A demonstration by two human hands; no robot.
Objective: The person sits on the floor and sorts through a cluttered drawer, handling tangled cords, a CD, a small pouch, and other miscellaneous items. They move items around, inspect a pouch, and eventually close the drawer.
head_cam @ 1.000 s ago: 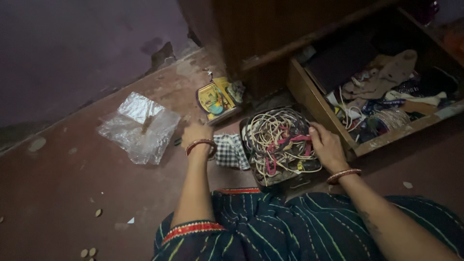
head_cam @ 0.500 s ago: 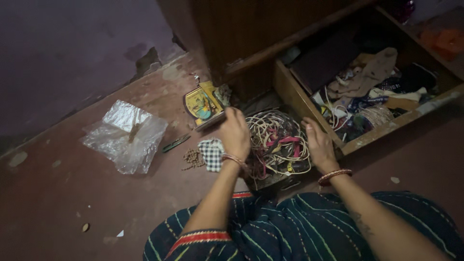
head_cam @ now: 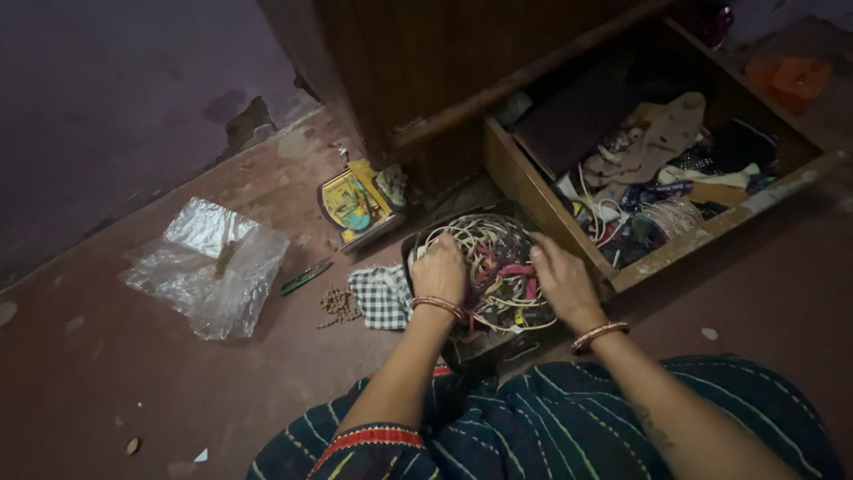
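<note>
Two hands sit on a dark tray of tangled cords. Far left on floor: crumpled clear plastic bag (head_cam: 206, 265), then small green tool (head_cam: 305, 277), bead pile (head_cam: 338, 304), checkered cloth (head_cam: 382, 296), yellow picture tin (head_cam: 354, 203) toward wall. Left hand (head_cam: 440, 269) on cord tangle (head_cam: 493, 258), fingers curled into cords; right hand (head_cam: 562, 283) at tangle's right edge, fingers bent, grip unclear. Open wooden drawer (head_cam: 524, 182) right, full of clutter.

A home, bare floor (head_cam: 107, 391), peeling wall (head_cam: 133, 98), wooden drawer (head_cam: 533, 191) full of clothes
</note>
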